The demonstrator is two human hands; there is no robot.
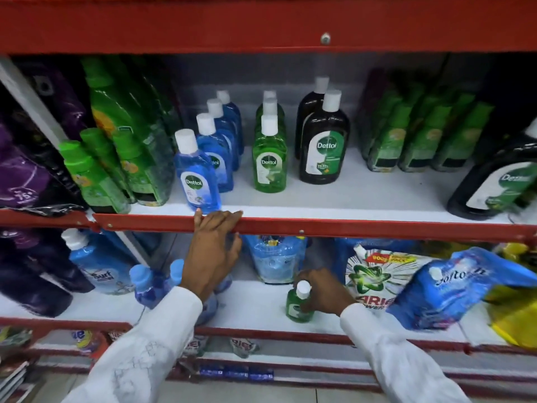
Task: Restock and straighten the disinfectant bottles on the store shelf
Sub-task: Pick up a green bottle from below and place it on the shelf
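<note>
On the upper white shelf (pixel 363 196) stand three rows of Dettol bottles: a blue row (pixel 197 175) on the left, a green row (pixel 269 161) in the middle and two dark brown bottles (pixel 323 141) to the right. My left hand (pixel 213 248) rests on the shelf's red front edge, fingers hooked over it just below the front blue bottle, holding nothing. On the lower shelf my right hand (pixel 322 292) grips a small green Dettol bottle (pixel 297 303) with a white cap, standing upright on the shelf board.
Green-capped bottles (pixel 96 175) and purple pouches (pixel 26 175) fill the upper shelf's left; more green bottles (pixel 418 141) and a large dark Dettol bottle (pixel 499 181) stand right. Below lie a Surf pouch (pixel 98 271), an Ariel pouch (pixel 374 280) and a blue Softouch pouch (pixel 453 289).
</note>
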